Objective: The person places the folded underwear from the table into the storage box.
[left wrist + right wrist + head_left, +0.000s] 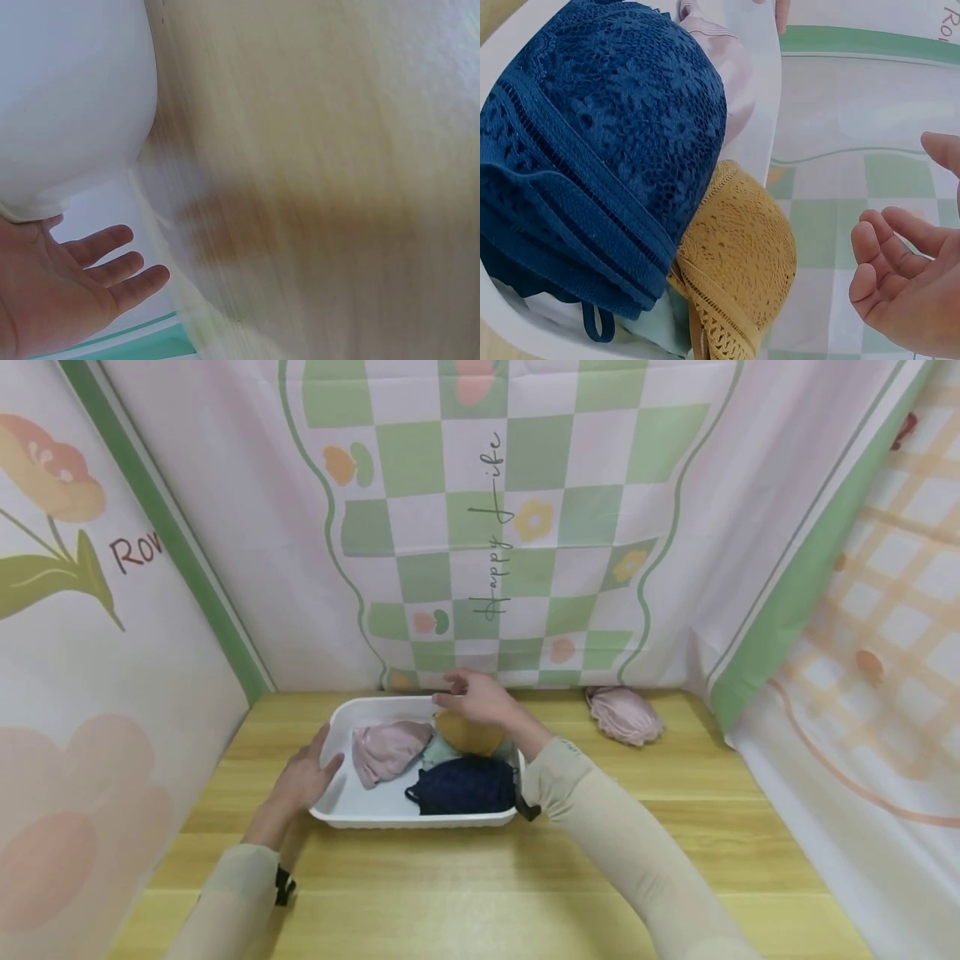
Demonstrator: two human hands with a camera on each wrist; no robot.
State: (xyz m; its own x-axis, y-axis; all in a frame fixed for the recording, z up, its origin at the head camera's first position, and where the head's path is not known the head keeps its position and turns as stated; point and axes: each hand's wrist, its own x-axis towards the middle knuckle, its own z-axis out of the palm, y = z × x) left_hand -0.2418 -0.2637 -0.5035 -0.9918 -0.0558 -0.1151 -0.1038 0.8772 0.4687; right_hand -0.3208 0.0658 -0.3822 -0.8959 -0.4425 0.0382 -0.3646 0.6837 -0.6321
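Observation:
On the table is a white plastic tray [341, 810] with several folded bras inside. My left hand [302, 779] pinches its left rim, thumb over the inside and index finger under the lip; the other fingers [112, 244] spread loosely outside. Over the tray's far right part hovers my right hand [480, 697], its loosely bent fingers holding nothing. Just below it lies a yellow lace bra [739, 251]. A navy lace bra [630, 112] fills the near right, a mint-green piece [656, 330] shows partly under both, and a pink bra [386, 747] sits at the left.
Another pink bra [625, 716] with a frilled edge lies on the wooden table [450, 893], right of the tray near the back. Printed curtains [540, 527] hang behind the table and along both sides.

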